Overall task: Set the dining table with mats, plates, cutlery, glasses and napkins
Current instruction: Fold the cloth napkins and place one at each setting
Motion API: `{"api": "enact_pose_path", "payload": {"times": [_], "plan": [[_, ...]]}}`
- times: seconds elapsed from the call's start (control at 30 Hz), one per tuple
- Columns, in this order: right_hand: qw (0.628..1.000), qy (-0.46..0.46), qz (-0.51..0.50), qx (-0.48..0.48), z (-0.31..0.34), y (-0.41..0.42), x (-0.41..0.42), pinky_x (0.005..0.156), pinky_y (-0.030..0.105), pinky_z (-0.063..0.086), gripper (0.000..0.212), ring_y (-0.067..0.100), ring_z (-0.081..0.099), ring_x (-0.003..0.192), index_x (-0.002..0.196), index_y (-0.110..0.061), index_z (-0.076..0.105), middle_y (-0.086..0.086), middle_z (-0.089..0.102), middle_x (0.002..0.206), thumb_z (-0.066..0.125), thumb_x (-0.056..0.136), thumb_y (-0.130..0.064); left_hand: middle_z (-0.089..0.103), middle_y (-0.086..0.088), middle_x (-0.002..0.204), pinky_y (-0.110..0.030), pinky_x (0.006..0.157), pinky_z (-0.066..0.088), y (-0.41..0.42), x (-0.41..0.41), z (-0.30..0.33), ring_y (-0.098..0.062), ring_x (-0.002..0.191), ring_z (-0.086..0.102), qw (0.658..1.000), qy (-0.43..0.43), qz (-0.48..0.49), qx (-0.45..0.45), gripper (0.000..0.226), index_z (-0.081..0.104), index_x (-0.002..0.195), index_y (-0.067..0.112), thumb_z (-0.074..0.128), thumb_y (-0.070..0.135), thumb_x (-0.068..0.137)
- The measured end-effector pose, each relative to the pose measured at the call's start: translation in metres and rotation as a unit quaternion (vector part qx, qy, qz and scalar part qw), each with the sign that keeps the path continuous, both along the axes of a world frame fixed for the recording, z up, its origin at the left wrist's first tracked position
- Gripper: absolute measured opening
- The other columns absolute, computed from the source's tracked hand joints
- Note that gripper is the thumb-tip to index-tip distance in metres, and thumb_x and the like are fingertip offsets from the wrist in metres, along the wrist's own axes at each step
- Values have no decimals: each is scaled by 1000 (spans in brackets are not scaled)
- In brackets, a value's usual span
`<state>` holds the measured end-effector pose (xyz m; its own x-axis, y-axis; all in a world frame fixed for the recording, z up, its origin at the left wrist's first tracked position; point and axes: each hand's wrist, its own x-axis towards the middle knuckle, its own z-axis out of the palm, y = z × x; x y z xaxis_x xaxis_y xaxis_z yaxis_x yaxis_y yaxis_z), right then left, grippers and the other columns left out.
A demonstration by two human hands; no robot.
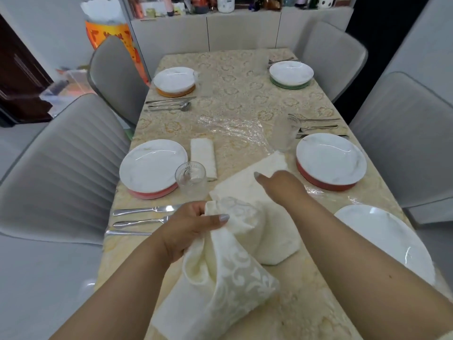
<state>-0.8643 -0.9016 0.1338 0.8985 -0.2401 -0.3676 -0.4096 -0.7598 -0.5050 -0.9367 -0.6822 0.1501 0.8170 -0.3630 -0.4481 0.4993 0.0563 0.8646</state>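
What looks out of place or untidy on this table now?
A crumpled sheet of clear plastic wrap lies loose in the middle of the table, between the place settings. It belongs to no setting. Otherwise, plates and cutlery look orderly.

bright, even indoor light from above, with soft, faint shadows. white glare spots sit on the plates (331, 161) and on the clear film (232, 128) over the table (245, 82). the wide lens bends the chairs (61, 168) and the edges outward. the far shelf (220, 6) is soft and smeared; the left hand (193, 231) and the napkin (235, 261) are fairly sharp.
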Motion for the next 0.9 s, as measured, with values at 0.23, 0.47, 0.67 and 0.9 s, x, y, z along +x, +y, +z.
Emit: {"api": "enact_pose_path", "payload": {"times": [0.23, 0.47, 0.67, 0.9], "plan": [[917, 121, -62, 375, -16, 41, -78, 103, 36, 38, 81, 18, 56, 113, 120, -20, 64, -1, 64, 121, 57, 65, -80, 70, -23, 88, -40, 74, 55, 14, -27, 11, -31, 77, 67, 996, -70, 33, 33, 41, 72, 86, 2, 87, 22, 53], [897, -12, -50, 440, -5, 84, -109, 81, 32, 45, 33, 23, 62, 88, 101, 9, 63, 14, 64, 94, 65, 81, -17, 71, -10, 81, -27, 70, 52, 45, -70, 25, -19, 75, 65, 993, -106, 33, 34, 29, 73, 83, 5, 83, 24, 64], [855, -98, -85, 503, 32, 88, -132, 81, 32, 50, 22, 23, 69, 82, 94, -8, 55, 13, 71, 86, 41, 102, -24, 73, -1, 85, -17, 63, 52, 75, -90, 30, -6, 68, 66, 979, -154, 115, 76, 9, 73, 92, 7, 67, 5, 86], [983, -61, -97, 143, -17, 83, -177, 77, 33, 40, 42, 23, 56, 86, 91, -7, 55, 9, 58, 90, 48, 94, -49, 70, 3, 91, -16, 64, 51, 102, -100, 15, -1, 72, 64, 964, -144, 192, 117, 17, 71, 103, 14, 63, 5, 91]]}}
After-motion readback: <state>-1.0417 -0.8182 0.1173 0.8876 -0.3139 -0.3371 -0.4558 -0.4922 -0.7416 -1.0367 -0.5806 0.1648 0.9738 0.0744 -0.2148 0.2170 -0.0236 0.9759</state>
